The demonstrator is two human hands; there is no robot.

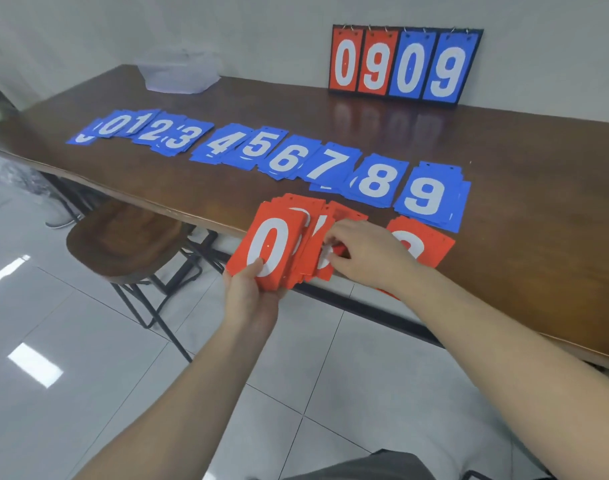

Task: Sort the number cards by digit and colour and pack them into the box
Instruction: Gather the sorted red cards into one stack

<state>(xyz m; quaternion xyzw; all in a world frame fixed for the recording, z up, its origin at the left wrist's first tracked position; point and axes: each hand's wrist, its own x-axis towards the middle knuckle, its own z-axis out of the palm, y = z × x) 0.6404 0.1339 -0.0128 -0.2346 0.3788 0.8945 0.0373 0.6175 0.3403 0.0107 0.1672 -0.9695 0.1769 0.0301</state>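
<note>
While the blue piles lie sorted, both hands work a fan of red cards at the table's near edge.

Far left, a stool (123, 237) stands under the wooden table (504, 174), and a clear plastic container (180, 72) sits at the back. Blue number cards (272, 150) run in overlapping piles from 0 to 9 across the top. Below them the left hand (251, 289) grips a fanned stack of red cards (279, 244), its thumb on a 0. Just beside it the right hand (362, 251) pinches one card in that fan. Another red pile (424, 244) lies on the table under the blue 9. A flip scoreboard (403, 64) reading 0909 leans against the wall.
</note>
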